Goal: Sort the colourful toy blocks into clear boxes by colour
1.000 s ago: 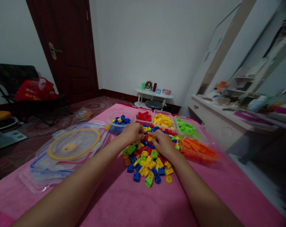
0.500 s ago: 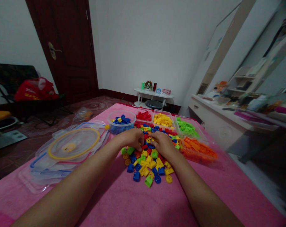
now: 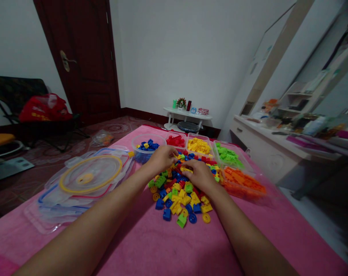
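Observation:
A mixed pile of plastic building blocks [image 3: 178,197] in blue, yellow, green and red, with some small wheels, is spread over the pink cloth [image 3: 162,249]. Over the back left of the pile is my left hand [image 3: 163,158], its fingers curled together; what they hold, if anything, I cannot make out. To the right, my right hand [image 3: 201,173] pinches a yellow building block [image 3: 186,169] between thumb and fingers, low over the pile. Behind my left hand stands a round clear tub [image 3: 134,147] with blue blocks and a few yellow ones in it.
Clear boxes hold red blocks [image 3: 175,140], yellow blocks [image 3: 199,146], green blocks [image 3: 228,155] and orange blocks [image 3: 243,179] along the back and right. Stacked clear lids [image 3: 90,174] lie at the left. One yellow block [image 3: 130,154] rests beside the tub.
My left hand has risen from the pile and moved back, closer to the round tub. My right hand has shifted slightly, with a yellow block now showing in its fingers.

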Tool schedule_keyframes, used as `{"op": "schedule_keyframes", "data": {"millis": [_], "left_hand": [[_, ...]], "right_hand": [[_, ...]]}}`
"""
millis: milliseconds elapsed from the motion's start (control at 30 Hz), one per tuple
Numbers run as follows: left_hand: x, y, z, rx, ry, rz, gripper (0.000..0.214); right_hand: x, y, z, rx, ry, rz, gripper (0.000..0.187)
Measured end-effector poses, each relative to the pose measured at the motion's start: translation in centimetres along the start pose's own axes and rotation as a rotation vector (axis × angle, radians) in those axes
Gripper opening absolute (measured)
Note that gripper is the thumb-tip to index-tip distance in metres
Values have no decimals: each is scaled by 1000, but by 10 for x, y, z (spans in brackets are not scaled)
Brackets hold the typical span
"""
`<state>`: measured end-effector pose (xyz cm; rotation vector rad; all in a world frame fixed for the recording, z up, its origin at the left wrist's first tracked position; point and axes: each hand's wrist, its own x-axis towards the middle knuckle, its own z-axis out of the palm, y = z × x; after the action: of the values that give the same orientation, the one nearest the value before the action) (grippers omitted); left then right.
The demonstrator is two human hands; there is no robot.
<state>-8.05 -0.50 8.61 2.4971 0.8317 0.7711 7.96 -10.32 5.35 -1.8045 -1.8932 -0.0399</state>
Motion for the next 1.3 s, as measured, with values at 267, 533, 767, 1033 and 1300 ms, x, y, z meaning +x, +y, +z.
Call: {"op": "schedule_keyframes", "data": {"millis": [267, 533, 767, 1033, 1300], "left_hand": [[3, 6, 18, -574, -63, -108, 24], [2, -1, 27, -402, 29, 2, 31], [1, 2, 25, -391, 82, -37, 32], [0, 3, 27, -362, 89, 5, 27], [-2, 7, 25, -299, 73, 24, 26]], "right_hand": [[10, -2, -4, 606, 220, 190, 27], [9, -8, -9, 542, 129, 119, 25], [9, -14, -12, 465, 134, 86, 28], [9, -9, -10, 455, 136, 51, 21], [7, -7, -8, 452, 88, 77, 22]]}}
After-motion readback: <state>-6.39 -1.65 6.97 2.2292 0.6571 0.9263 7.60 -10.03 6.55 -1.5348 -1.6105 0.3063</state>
